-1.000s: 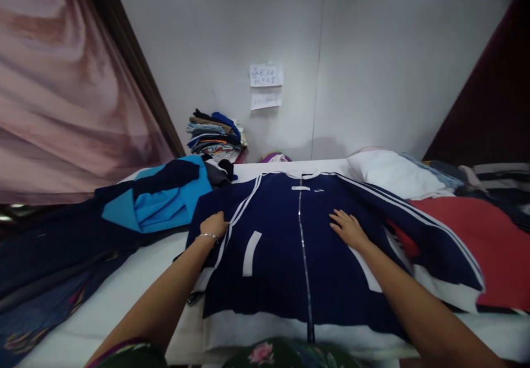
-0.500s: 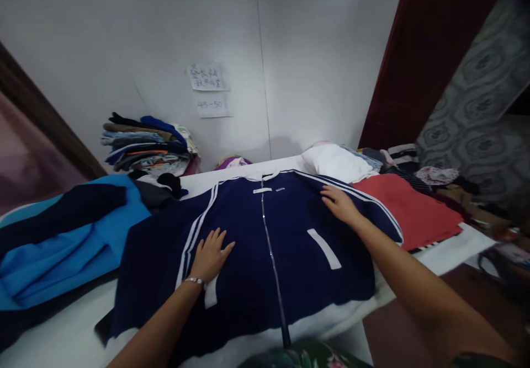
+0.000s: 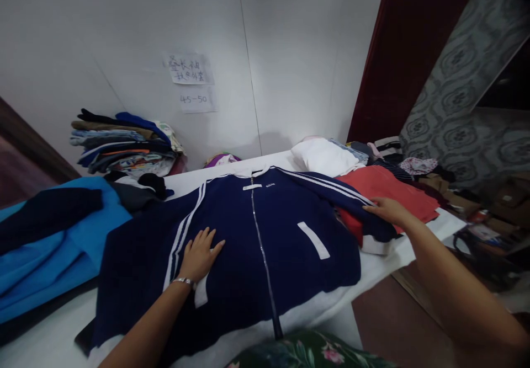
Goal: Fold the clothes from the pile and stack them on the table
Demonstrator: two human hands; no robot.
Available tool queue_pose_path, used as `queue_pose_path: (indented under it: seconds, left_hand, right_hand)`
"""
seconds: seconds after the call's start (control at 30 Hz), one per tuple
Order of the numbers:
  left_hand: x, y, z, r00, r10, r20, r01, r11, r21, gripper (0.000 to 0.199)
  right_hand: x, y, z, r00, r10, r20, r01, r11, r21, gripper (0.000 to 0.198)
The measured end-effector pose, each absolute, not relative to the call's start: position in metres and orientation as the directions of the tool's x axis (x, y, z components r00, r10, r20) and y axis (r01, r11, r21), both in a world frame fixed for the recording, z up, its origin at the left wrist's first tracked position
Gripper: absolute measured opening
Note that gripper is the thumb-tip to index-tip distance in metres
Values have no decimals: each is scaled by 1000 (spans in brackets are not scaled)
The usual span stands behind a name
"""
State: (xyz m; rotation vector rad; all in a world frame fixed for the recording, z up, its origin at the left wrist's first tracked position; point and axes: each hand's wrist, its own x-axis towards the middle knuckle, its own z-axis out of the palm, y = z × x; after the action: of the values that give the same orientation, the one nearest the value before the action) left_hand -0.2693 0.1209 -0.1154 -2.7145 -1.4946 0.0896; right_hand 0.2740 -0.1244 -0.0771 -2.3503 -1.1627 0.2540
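Note:
A navy zip-up jacket [image 3: 232,230] with white stripes, white hem and white pocket trims lies spread out, front side up. Flat on its left half rests my left hand [image 3: 201,255], fingers stretched out, with a bracelet at the wrist. My right hand [image 3: 387,212] pinches the striped jacket sleeve [image 3: 331,184] on the right, near its lower part. The sleeve's white cuff [image 3: 375,245] hangs just below that hand. Beneath the sleeve lies red folded clothing [image 3: 397,188], partly covered.
The white table [image 3: 447,227] runs along a wall with two paper signs [image 3: 190,69]. A tall folded clothes stack [image 3: 124,142] stands at the back left. Blue clothing [image 3: 62,241] lies on the left, and a white garment [image 3: 325,155] at the back right.
My right hand has moved from the jacket's chest outward to the right and now grips the sleeve, whose cuff has come into view. My left hand stays on the jacket. The view has shifted right.

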Motion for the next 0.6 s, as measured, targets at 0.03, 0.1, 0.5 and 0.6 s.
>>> queue_pose_path:
  seconds: [0.03,0.1,0.5,0.6]
  left_hand:
    - [-268,123,-114,499,866,-34,866,-499,-10,40]
    - [-260,127,-107,421,907,-19,900,-415,133,46]
    - [-89,22,-27,796,575,-190,48,253,966,49]
    - [-77,12,-26,857,398,-326,31,593,805,56]
  right_hand:
    - [273,-130,-74,618,786,-30,596,-493,-634,39]
    - [266,-138,-64,595,791,-146,324,-401,-857,33]
    - [119,-86,22,271,962,18,-333,111,-936,37]
    - [71,-89,2,-72,996,61,-250,41,-967,50]
